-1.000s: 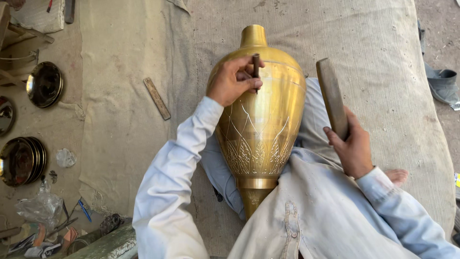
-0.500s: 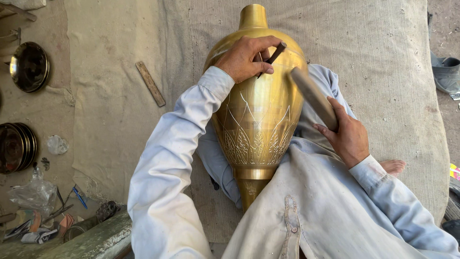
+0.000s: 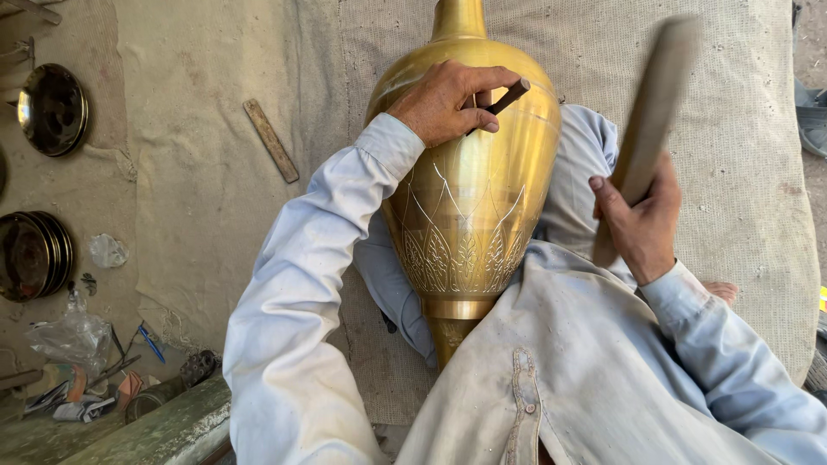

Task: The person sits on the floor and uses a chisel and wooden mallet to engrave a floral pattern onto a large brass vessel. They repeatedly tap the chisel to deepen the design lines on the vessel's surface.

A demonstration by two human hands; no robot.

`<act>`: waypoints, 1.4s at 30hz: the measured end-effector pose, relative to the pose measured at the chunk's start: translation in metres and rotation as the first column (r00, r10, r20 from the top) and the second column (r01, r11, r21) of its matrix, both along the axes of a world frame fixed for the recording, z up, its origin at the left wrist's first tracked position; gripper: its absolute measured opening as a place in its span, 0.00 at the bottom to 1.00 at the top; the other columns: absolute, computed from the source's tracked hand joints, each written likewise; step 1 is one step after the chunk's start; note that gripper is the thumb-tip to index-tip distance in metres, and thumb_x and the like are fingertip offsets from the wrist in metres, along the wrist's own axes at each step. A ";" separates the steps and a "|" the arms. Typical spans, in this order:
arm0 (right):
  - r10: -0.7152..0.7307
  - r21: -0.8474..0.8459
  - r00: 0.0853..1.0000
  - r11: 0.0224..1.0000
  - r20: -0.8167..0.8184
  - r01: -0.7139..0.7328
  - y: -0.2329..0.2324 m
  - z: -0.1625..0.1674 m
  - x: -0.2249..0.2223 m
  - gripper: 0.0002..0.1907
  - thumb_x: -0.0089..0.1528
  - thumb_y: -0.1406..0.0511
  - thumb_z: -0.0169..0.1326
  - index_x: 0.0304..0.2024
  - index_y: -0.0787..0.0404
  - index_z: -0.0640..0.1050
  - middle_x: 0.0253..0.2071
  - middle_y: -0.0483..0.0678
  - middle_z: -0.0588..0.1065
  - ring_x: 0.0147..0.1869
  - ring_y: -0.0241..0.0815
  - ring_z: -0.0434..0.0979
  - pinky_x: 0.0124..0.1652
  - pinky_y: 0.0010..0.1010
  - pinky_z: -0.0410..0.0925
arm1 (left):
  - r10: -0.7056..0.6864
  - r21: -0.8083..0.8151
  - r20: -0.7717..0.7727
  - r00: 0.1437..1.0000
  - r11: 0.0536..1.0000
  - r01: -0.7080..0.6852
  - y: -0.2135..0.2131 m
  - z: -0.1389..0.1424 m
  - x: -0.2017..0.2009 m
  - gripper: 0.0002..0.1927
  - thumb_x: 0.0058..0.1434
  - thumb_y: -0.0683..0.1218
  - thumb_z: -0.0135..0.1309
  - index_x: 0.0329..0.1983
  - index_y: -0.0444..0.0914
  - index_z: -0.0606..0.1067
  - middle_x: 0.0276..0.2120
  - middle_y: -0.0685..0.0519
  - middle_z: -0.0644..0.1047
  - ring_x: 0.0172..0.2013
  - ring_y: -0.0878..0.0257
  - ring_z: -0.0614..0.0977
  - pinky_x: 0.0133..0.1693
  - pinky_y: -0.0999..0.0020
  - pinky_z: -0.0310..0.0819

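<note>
Big brass vase [image 3: 469, 198] lying across the lap, neck pointing far, foot tucked near against the shirt, resting on the burlap-covered floor [image 3: 732, 172]. Looks heavy and rigid, probably hollow sheet metal, so dent-prone if hit wrong. Polished upper belly looks slick; engraved band lower down should give more grip. Best bet for holding: cradled lengthways with thighs on both sides and a palm pressed on the shoulder, not by the thin neck.

Left hand [image 3: 448, 103] draped over the vase's shoulder, fingers curled shut around a small dark chisel [image 3: 504, 96], tip angled toward the metal. Right hand [image 3: 642, 224] raised to the right, clamped around a wooden mallet stick [image 3: 650, 120], blurred, clear of the vase.

Further out: flat wooden strip [image 3: 270, 140] on the cloth to the left, well apart. Dark metal plates [image 3: 52, 108] along the far-left edge, a stack [image 3: 34, 254] nearer. Crumpled plastic bag [image 3: 73, 336] and odd tools near-left, too cluttered to sort out.
</note>
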State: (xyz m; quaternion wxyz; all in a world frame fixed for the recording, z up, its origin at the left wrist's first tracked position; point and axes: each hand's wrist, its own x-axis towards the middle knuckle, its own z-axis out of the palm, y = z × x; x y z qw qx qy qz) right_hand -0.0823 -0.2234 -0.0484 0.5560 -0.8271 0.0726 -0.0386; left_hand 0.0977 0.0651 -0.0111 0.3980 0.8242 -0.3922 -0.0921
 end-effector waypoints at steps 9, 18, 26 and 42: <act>0.083 0.126 0.989 0.987 0.125 -0.099 -0.005 0.018 0.029 0.31 0.62 0.68 0.69 0.62 0.69 0.68 0.40 0.49 0.78 0.38 0.38 0.80 0.39 0.28 0.75 | 0.026 0.004 -0.041 0.999 1.000 -0.026 0.001 0.002 0.002 0.32 0.49 0.42 0.74 0.59 0.43 0.78 0.29 0.53 0.82 0.29 0.63 0.82 0.35 0.64 0.77; 0.286 -0.181 0.931 0.952 0.225 -0.248 -0.008 0.045 0.038 0.28 0.60 0.71 0.66 0.61 0.71 0.71 0.40 0.56 0.78 0.38 0.45 0.80 0.38 0.36 0.75 | 0.090 0.014 -0.064 0.994 0.996 -0.089 0.003 -0.005 0.001 0.32 0.48 0.41 0.73 0.59 0.44 0.78 0.28 0.55 0.81 0.28 0.65 0.82 0.34 0.65 0.77; 0.191 0.066 0.981 0.980 -0.028 -0.189 -0.012 0.045 0.048 0.33 0.66 0.65 0.66 0.71 0.63 0.71 0.42 0.59 0.75 0.35 0.41 0.76 0.34 0.33 0.73 | 0.171 0.027 -0.084 0.982 0.985 -0.169 0.003 -0.013 0.000 0.31 0.49 0.42 0.73 0.59 0.44 0.78 0.28 0.56 0.81 0.27 0.67 0.81 0.33 0.67 0.78; 0.324 -0.237 0.941 0.926 0.102 -0.293 -0.029 0.043 0.075 0.36 0.63 0.69 0.69 0.71 0.67 0.70 0.59 0.58 0.78 0.59 0.46 0.80 0.56 0.34 0.75 | 0.285 -0.071 -0.067 0.956 0.955 -0.289 0.010 -0.011 -0.018 0.30 0.52 0.42 0.72 0.59 0.43 0.77 0.28 0.56 0.82 0.27 0.68 0.81 0.32 0.68 0.77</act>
